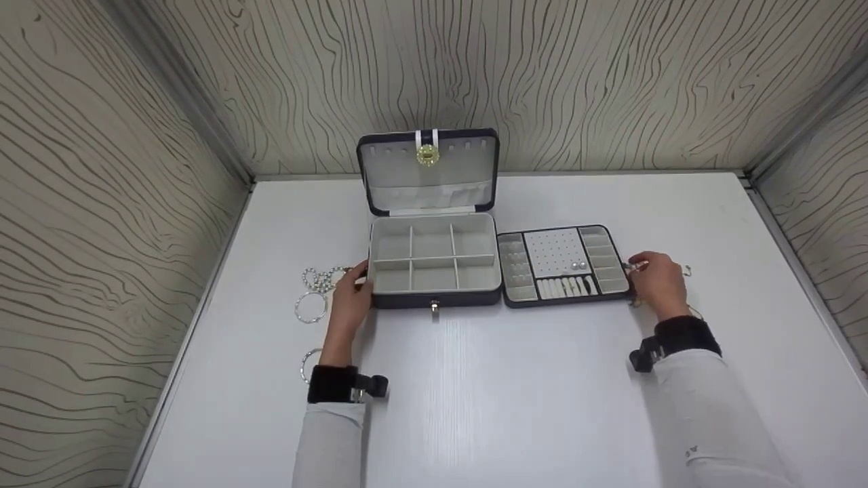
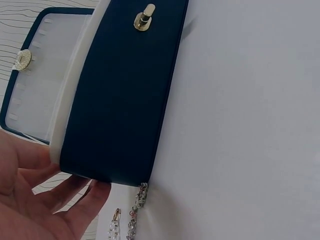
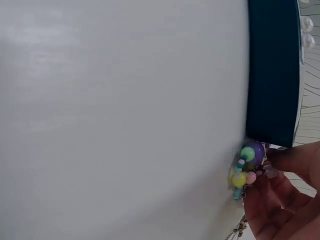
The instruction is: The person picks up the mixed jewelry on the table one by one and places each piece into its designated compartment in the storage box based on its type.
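Observation:
My left hand (image 1: 351, 296) rests against the left side of an open dark blue jewelry box (image 1: 434, 299), its fingertips right at the side wall and rim. Six light grey compartments show inside the box. A chain bracelet (image 2: 134, 212) runs out by its lower corner. At the right end of a jewelry tray (image 1: 563, 298) is my right hand (image 1: 658, 281). Its fingers (image 3: 287, 157) are bent beside the tray's corner, around a bracelet of colored beads (image 3: 243, 172); I cannot tell whether they pinch it. Two pearl studs (image 1: 578, 266) sit on the tray's dotted panel.
The raised lid (image 1: 427, 186) with a gold round clasp leans back behind the box. Pearl strands (image 1: 315, 278) and a round bracelet (image 1: 310, 308) lie left of the box, another bracelet (image 1: 308, 366) nearer the front. Patterned walls (image 1: 434, 68) stand around the white table (image 1: 502, 400).

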A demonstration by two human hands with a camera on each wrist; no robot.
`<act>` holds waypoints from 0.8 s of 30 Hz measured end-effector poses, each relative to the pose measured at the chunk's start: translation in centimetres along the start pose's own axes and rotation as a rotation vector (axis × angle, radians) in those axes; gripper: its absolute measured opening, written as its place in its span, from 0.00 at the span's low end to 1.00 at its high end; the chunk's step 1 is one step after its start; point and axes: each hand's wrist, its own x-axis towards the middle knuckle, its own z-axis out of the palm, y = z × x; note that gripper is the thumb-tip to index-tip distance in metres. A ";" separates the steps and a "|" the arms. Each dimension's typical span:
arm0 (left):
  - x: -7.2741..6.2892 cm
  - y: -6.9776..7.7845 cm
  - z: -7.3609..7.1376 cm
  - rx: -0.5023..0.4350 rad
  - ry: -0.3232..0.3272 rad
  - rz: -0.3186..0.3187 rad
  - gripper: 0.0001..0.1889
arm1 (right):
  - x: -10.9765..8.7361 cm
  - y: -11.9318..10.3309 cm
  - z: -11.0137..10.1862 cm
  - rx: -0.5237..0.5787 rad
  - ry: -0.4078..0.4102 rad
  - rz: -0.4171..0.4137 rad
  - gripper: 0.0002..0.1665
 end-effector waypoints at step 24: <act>-0.1 -0.1 0.0 -0.005 0.006 0.059 0.23 | -4.5 -9.0 -14.5 -0.142 0.054 -0.214 0.15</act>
